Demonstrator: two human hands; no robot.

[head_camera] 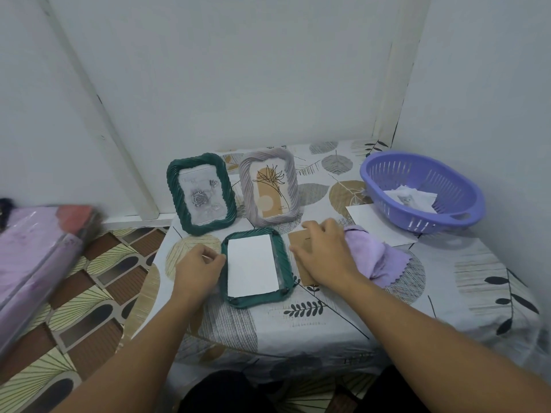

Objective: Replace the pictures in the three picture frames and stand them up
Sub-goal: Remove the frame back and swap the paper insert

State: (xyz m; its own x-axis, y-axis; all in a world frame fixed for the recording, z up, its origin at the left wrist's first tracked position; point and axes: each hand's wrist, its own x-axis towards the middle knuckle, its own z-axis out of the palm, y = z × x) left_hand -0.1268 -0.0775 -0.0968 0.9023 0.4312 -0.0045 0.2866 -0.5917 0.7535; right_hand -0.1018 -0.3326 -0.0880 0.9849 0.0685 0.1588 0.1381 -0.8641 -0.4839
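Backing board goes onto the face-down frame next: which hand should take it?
Right. The right hand already rests on the brown backing board, just right of the face-down green frame. The left hand is at the frame's left edge, better for steadying.

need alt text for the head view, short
A green frame lies face down on a leaf-print table, white paper inside; the left hand touches its edge, the right hand rests on a brown backing board. Two frames stand behind.

Home corner — tablecloth [447, 281], laundry basket [423, 189]
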